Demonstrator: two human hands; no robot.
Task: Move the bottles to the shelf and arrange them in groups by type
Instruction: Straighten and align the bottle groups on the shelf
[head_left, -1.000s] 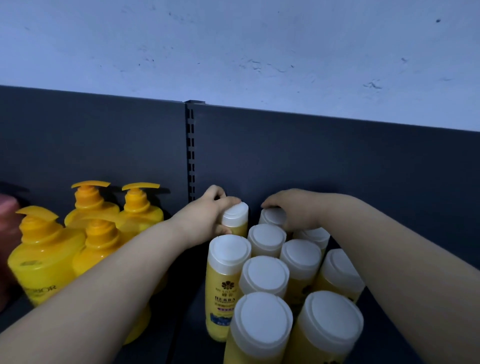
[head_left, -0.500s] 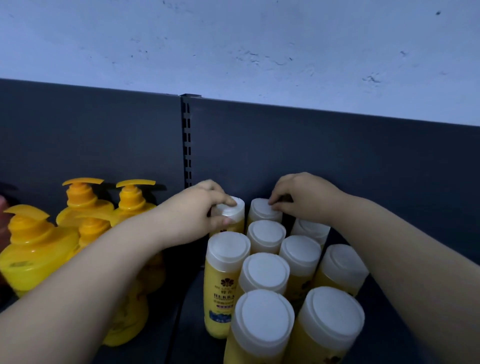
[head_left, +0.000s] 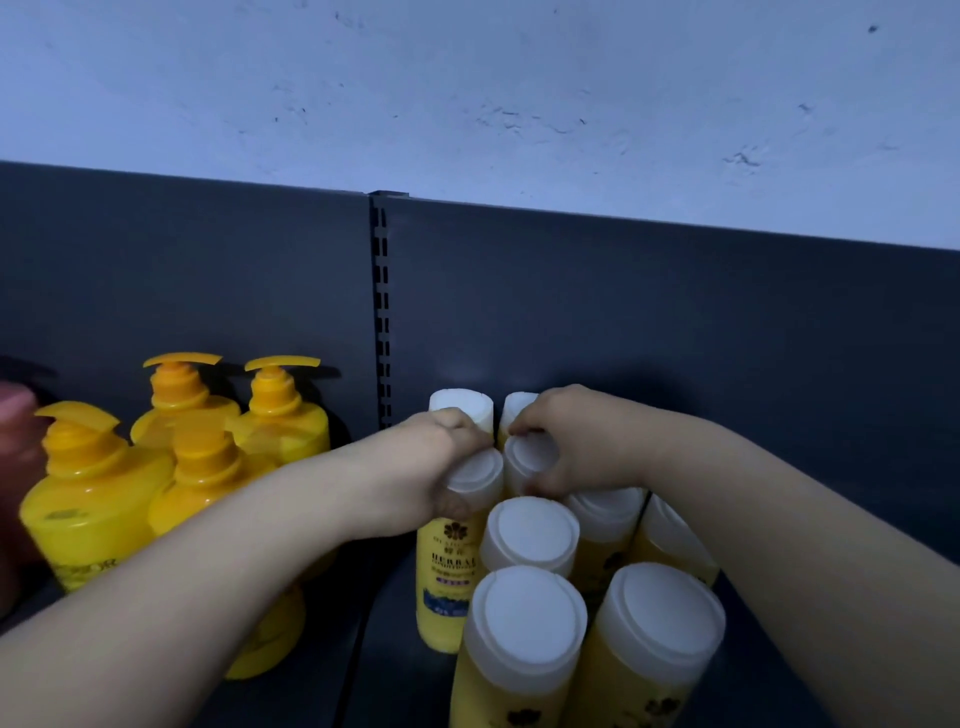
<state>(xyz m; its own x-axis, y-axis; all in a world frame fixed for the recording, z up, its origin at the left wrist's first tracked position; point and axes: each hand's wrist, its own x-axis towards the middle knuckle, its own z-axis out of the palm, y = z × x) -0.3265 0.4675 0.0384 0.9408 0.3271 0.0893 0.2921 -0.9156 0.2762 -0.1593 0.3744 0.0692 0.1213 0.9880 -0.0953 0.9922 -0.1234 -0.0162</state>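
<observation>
Several yellow bottles with white flat caps stand packed together on the dark shelf (head_left: 384, 675), right of the slotted upright. My left hand (head_left: 431, 467) grips the cap of the second-row left bottle (head_left: 452, 561), the one with the "HERBAL" label. My right hand (head_left: 576, 447) curls around the cap of the neighbouring second-row bottle (head_left: 527, 457). Two back-row caps (head_left: 460, 405) show behind my fingers against the back panel. Nearer to me stand more capped bottles (head_left: 530, 535), (head_left: 524, 623), (head_left: 660, 623).
Several yellow pump bottles with orange pumps (head_left: 93, 493) are grouped on the left shelf section. A pinkish container (head_left: 13, 467) sits at the far left edge. The slotted upright (head_left: 382, 312) divides the dark back panel; a pale wall rises above.
Both hands have pulled back from the back-row caps onto the second-row caps. The back-row bottles now stand uncovered against the panel.
</observation>
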